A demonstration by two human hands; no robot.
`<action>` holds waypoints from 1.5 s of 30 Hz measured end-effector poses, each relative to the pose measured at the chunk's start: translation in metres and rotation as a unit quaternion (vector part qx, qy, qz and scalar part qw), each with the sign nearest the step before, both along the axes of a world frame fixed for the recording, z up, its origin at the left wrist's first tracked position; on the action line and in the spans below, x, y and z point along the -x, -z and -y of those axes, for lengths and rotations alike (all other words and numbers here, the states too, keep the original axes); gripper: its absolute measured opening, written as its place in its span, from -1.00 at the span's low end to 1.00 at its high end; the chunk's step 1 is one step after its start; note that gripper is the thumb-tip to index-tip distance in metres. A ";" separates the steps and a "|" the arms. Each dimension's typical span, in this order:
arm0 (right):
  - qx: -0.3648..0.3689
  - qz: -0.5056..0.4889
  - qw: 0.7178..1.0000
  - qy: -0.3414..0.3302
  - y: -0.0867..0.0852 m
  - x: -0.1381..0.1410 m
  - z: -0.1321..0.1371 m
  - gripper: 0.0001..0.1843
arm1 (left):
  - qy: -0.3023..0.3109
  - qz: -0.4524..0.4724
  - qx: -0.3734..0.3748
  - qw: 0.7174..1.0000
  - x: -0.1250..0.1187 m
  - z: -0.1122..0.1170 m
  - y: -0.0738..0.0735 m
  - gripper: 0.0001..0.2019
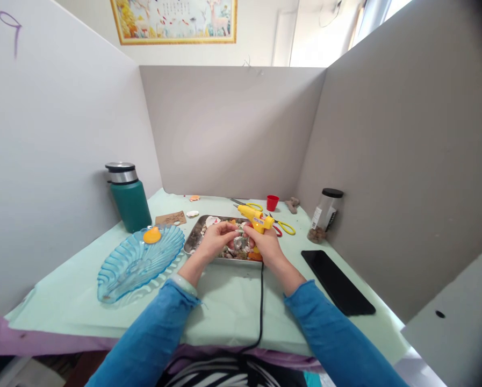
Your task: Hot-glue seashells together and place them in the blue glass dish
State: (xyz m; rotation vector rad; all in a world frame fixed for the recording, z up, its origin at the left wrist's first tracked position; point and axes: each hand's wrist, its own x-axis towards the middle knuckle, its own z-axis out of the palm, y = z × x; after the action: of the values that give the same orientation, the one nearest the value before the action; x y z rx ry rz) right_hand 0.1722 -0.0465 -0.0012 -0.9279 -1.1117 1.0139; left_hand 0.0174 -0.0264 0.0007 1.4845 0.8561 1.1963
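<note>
My right hand (266,245) is closed round the handle of a yellow glue gun (253,216), its nozzle pointing up and to the left. From the gun a black cord (261,301) runs down over the front of the table. Fingers and thumb pinched, my left hand (216,239) meets the right fingertips at a small pale piece too small to name. Both hands are over a metal tray (218,260) of shells and stones (241,244), partly covering it.
Left stand a blue shell-shaped dish (131,269) bearing an orange piece (152,235), and a green bottle (130,204). Behind are scissors (285,228), a red cup (272,202) and cardboard (171,218). Right are a jar (324,217) and black phone (337,282). Grey panels (232,129) enclose the table.
</note>
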 end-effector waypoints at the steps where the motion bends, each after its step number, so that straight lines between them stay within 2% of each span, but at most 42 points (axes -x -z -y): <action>1: -0.002 -0.002 1.000 -0.005 0.000 0.000 0.000 -0.66 | -0.003 0.007 0.002 1.000 0.000 0.000 0.000 -0.73; 11: -0.025 -0.020 0.998 -0.054 -0.002 0.002 0.005 -0.61 | 0.036 0.096 0.061 0.993 0.003 0.001 -0.001 -0.62; 21: -0.043 -0.002 0.999 0.006 -0.001 0.003 0.004 -0.62 | 0.076 0.234 0.078 0.966 0.009 0.003 -0.006 -0.72; 29: -0.049 -0.006 0.997 0.051 -0.003 0.004 0.007 -0.61 | 0.164 0.214 0.140 0.953 0.004 0.006 -0.005 -0.64; 34: -0.054 0.003 0.998 0.014 0.001 0.001 0.005 -0.61 | 0.203 0.186 0.153 0.949 0.003 0.007 -0.003 -0.65; 39: -0.069 -0.011 0.997 -0.041 0.001 -0.001 0.005 -0.62 | 0.218 0.181 0.161 0.945 0.003 0.007 -0.004 -0.63; 45: -0.091 -0.076 0.993 -0.020 -0.001 -0.003 0.003 -0.60 | 0.193 0.199 0.156 0.948 0.003 0.009 -0.006 -0.63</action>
State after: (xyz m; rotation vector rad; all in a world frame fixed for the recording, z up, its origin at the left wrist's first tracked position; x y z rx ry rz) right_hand 0.1755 -0.0499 -0.0001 -0.6738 -1.0792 0.9813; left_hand 0.0143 -0.0352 0.0062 1.0406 0.4266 0.9645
